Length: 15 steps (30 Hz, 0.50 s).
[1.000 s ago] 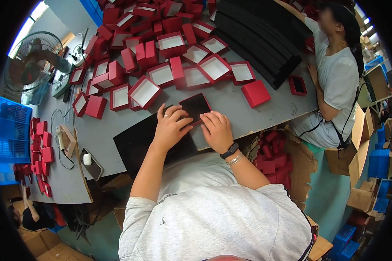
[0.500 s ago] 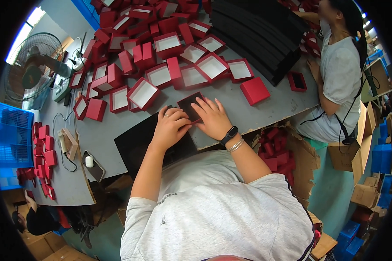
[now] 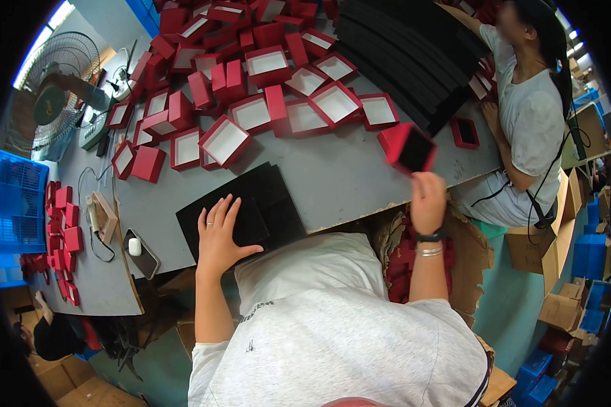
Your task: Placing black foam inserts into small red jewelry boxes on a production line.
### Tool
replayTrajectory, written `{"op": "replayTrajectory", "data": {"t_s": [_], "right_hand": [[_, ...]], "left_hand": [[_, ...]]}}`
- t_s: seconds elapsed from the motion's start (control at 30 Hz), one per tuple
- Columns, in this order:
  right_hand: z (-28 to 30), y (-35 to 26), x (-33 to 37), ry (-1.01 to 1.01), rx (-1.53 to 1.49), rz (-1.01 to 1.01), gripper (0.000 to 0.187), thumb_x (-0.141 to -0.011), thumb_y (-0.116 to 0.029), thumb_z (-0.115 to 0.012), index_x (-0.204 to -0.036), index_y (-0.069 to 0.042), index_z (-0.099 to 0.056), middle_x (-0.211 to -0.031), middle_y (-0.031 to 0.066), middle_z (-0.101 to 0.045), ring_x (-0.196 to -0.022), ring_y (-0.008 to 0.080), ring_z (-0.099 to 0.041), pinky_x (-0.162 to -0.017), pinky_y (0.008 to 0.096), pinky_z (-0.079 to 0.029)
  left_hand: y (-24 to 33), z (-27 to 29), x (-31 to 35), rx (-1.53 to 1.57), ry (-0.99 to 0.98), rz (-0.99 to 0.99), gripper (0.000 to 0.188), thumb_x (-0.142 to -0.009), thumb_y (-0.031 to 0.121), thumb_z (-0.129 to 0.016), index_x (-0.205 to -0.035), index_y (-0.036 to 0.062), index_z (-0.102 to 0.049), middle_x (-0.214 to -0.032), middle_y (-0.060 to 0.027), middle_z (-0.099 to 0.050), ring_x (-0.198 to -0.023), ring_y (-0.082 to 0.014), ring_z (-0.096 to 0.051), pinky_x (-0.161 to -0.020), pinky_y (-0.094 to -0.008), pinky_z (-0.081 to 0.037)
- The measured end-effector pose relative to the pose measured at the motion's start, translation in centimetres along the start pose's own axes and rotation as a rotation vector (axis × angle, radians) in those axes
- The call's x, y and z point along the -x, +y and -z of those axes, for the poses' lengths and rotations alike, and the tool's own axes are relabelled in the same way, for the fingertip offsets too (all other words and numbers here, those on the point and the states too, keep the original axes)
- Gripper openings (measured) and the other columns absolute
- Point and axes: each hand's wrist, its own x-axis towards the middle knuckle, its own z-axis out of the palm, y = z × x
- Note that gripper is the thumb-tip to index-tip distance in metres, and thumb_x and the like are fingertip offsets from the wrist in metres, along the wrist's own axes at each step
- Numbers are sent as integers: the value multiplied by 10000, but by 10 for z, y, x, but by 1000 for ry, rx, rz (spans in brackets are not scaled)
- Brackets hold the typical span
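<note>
Across the gray table (image 3: 346,166), red boxes with white insides (image 3: 251,115) lie heaped beside stacked black strips (image 3: 407,57). The right hand (image 3: 429,203) pinches the near corner of a black-lined red box (image 3: 414,150), slightly blurred, which extends just beyond its fingertips. The left hand (image 3: 218,239) lies on black sheets (image 3: 286,207), fingers spread, thumb stretched sideways.

Much of the upper half is being taken up by a grey, ragged-edged bench (image 3: 332,163). At the upper left, a pale wall (image 3: 98,27) is being edged by a bright white window (image 3: 47,34). The smooth green-blue floor (image 3: 516,292) is being flanked at the right by brown cardboard cartons (image 3: 563,305) and blue plastic crates (image 3: 593,254).
</note>
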Motion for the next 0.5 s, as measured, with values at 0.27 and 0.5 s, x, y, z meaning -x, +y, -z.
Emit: {"op": "replayTrajectory", "data": {"t_s": [0.27, 0.5], "right_hand": [[-6, 92, 3, -10, 107, -276, 425, -903, -156, -698, -1312, -67, -623, -1378, 169, -536, -1231, 363, -541, -1041, 435, -444], [-80, 15, -26, -148, 168, -186, 879, -734, -431, -858, -1474, -170, -462, -1496, 245, -402, -1318, 460, -455, -1082, 491, -413]], "left_hand": [[-4, -8, -3, 93, 96, -35, 932, -643, 426, -884, -1437, 113, -511, -1464, -91, -517, -1386, -288, -440, -1190, -511, -244], [-4, -24, -7, 418, 257, -38, 775, -797, 369, -763, -1454, 73, -478, -1450, -147, -518, -1350, -332, -465, -1196, -503, -232]]}}
